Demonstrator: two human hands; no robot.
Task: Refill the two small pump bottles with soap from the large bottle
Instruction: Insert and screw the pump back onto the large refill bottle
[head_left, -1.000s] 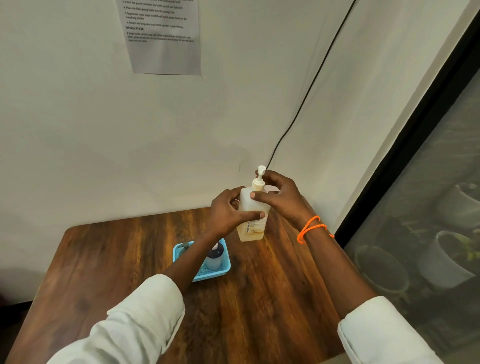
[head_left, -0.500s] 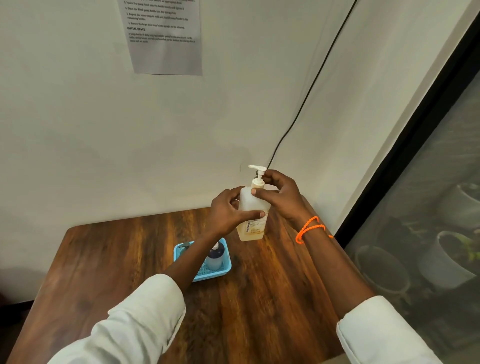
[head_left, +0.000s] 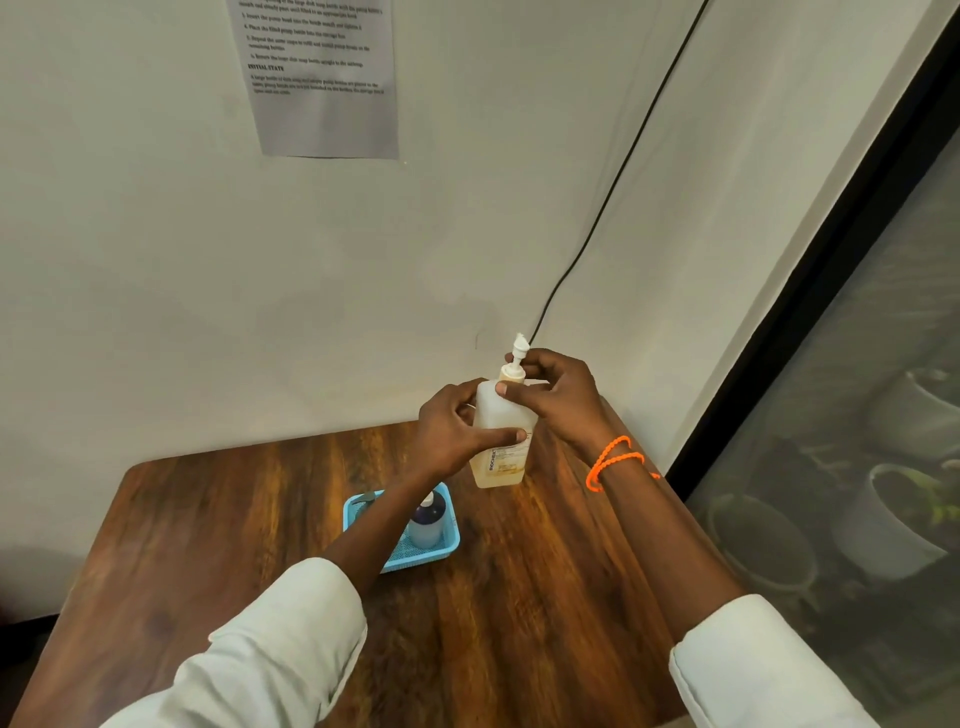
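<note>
The large bottle (head_left: 501, 439) is standing upright near the back of the wooden counter (head_left: 545, 597), close to the wall; the left hand (head_left: 457, 431) is wrapping its fingers and thumb around the bottle's body, holding it steady; the right hand (head_left: 558, 397) is pinching the collar under the pump head (head_left: 518, 349), apparently working at unscrewing it; judging by that, the task is only starting, no soap poured yet.

One small pump bottle (head_left: 427, 522) is sitting upright in the blue basket (head_left: 447, 545), just in front and left of the large bottle, partly behind the left forearm; a second small bottle is not clearly showing, something grey at the basket's back corner is too hidden to name.

Risks, as judgement: the large bottle looks low on soap, only a pale amber layer at the bottom, so it is light and could twist or tip if the left hand's hold is slackening while the collar is being turned; the pump's dip tube will likely be coming out wet, dripping on the counter or the sleeve (head_left: 270, 644); a slippery collar could be making the right hand's pinch slide; the left forearm is hanging right over the basket, so lowering the elbow could be knocking the small pump bottle over; soap may not be enough for two refills, cannot tell.
</note>
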